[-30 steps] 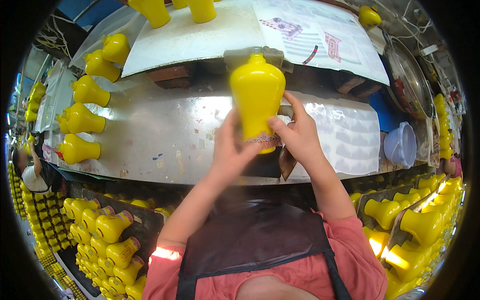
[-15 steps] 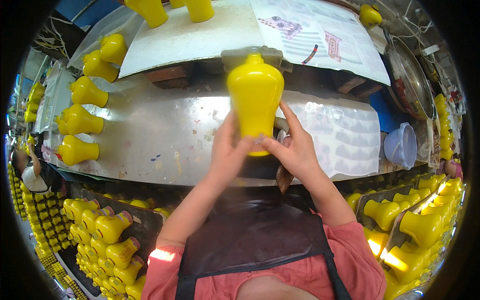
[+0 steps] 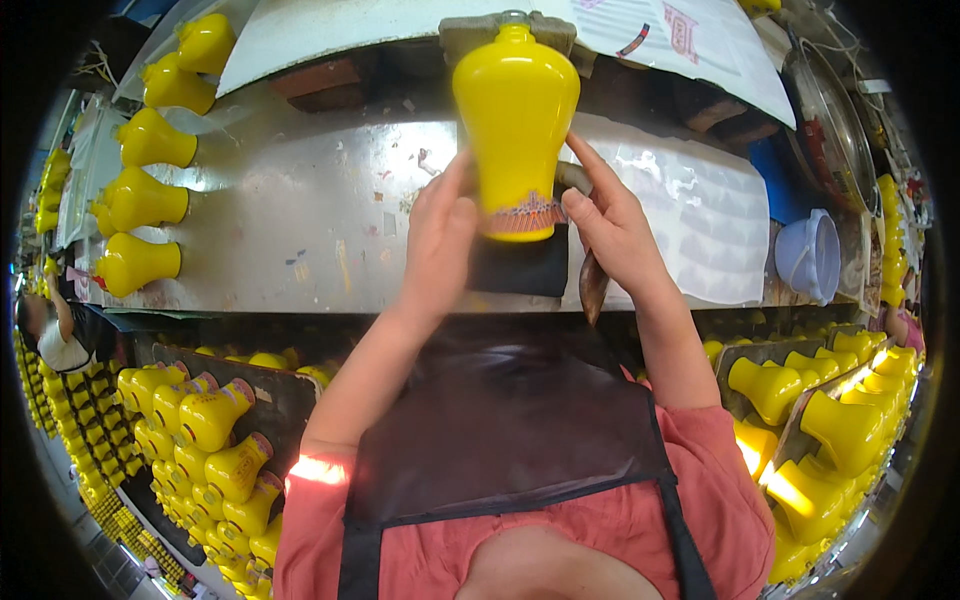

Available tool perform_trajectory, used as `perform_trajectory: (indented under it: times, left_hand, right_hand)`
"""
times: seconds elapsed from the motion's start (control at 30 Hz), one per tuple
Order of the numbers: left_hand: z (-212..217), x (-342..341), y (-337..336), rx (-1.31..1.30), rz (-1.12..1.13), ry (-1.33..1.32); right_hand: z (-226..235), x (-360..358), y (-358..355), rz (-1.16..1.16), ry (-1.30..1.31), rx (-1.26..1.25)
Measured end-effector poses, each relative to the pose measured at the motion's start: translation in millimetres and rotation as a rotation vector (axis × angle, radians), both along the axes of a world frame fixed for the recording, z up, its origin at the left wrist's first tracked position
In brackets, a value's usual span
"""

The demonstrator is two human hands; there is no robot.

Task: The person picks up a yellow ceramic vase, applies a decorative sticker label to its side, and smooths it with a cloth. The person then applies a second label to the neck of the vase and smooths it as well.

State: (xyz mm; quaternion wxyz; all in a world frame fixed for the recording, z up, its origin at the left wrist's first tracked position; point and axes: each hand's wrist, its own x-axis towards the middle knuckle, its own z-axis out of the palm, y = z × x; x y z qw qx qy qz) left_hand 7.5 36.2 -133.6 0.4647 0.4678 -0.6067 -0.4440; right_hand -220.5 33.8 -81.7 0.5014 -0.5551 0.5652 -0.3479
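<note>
A glossy yellow vase [image 3: 515, 110] lies in front of me with its neck pointing away and its base towards me. Around its lower end runs a patterned decal band [image 3: 525, 215] in reddish and dark tones. My left hand [image 3: 440, 235] grips the vase's left side by the base, thumb uppermost. On the other side my right hand [image 3: 615, 230] holds it, the thumb beside the band's edge. The fingers under the vase are partly hidden. A brown curved piece [image 3: 593, 290] shows below my right hand; I cannot tell its kind. Behind the vase's neck sits a grey block [image 3: 455, 40].
Several yellow vases [image 3: 150, 200] lie along the metal table's [image 3: 330, 220] left side. Pale decal sheets [image 3: 700, 220] lie at the right, near a lilac bucket [image 3: 808, 257]. A raised white board [image 3: 330, 35] spans the back. Crates of vases [image 3: 215, 415] flank me; another person [image 3: 60, 335] is far left.
The table and vase sit higher in the picture. More of the decal band shows at the base, its pattern now spread across the front. Both hands stay on the vase, thumbs shifted.
</note>
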Motion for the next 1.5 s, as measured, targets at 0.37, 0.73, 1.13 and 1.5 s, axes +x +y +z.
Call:
perform_trajectory:
  times: [0.37,0.73,1.13,1.5]
  left_hand:
    - [12,-17,-7,0.034,0.016,0.164]
    - [9,-9,-4,0.132,-0.067,0.22]
    - [7,-13,-3,0.148,-0.006,0.202]
    - [10,-12,-3,0.15,-0.045,0.2]
  right_hand:
    - [-8,18,4,-0.036,-0.008,-0.107]
    - [-7,17,8,-0.066,0.019,-0.136]
    - [-4,13,4,-0.026,0.034,-0.007]
    - [-5,13,3,-0.015,-0.023,-0.05]
